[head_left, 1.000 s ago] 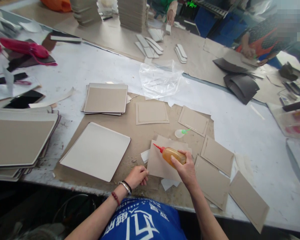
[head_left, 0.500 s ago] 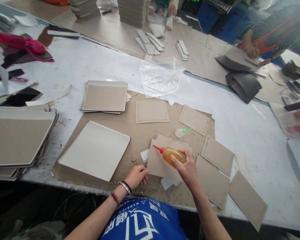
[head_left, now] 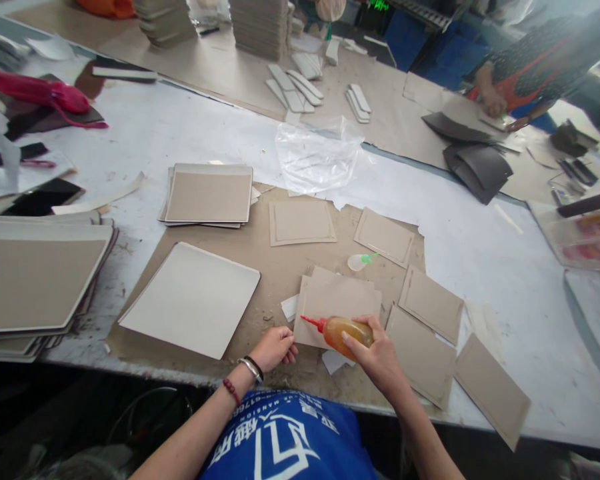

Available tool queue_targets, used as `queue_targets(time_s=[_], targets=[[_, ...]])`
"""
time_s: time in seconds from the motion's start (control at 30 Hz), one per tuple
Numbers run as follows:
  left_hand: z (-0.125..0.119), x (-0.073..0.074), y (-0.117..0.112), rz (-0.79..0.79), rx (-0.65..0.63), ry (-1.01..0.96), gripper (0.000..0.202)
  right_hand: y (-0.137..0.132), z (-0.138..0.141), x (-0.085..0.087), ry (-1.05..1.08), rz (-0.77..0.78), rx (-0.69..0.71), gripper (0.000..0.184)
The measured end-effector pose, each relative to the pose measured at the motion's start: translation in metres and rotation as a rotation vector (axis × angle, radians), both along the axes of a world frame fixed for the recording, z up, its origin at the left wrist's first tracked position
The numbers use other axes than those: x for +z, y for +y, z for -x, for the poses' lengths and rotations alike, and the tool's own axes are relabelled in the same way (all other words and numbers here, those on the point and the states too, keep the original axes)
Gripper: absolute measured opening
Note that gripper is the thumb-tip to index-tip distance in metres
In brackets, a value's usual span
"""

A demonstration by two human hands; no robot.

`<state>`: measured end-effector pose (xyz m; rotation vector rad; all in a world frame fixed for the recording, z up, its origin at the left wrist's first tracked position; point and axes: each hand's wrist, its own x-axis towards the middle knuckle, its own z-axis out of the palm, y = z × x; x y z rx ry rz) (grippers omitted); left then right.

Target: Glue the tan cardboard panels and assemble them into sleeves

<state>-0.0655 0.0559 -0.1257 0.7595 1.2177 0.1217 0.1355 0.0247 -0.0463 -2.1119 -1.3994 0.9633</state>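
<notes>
My right hand (head_left: 380,357) is wrapped round a squeeze bottle of amber liquid (head_left: 347,337), tilted with its red nozzle (head_left: 311,322) pointing left. The tip is over the left edge of a brown cardboard sheet (head_left: 337,293). At that sheet's lower left corner, my left hand (head_left: 275,348) is closed, thumb and fingers pinching the corner. Other cardboard sheets lie partly beneath it. Beyond it rests a small white bottle with a green tip (head_left: 359,262). Cardboard pieces with glue-like lines along their edges, such as one panel (head_left: 303,223), are spread behind and to the right.
To the left lie a large pale board (head_left: 190,300), a stack of bordered boards (head_left: 210,193) and a bigger stack (head_left: 35,277). A crumpled clear plastic bag (head_left: 317,157) sits further back. Across the table a co-worker (head_left: 520,80) handles pieces near dark curved sheets (head_left: 475,160).
My right hand has brought the bottle towards me, its nozzle moving down the sheet's left edge. My left hand stays at the corner. The view has shifted slightly.
</notes>
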Motion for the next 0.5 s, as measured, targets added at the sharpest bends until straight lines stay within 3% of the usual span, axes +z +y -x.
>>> queue_targets(time_s=[0.27,0.5], targets=[[0.000,-0.004,-0.001,0.016,-0.009,0.018,0.024,-0.024,0.003,0.003,0.048,0.044,-0.024,0.029],[0.000,-0.008,-0.001,0.008,-0.009,0.027,0.023,-0.026,0.006,0.004,0.051,0.046,-0.038,0.029]])
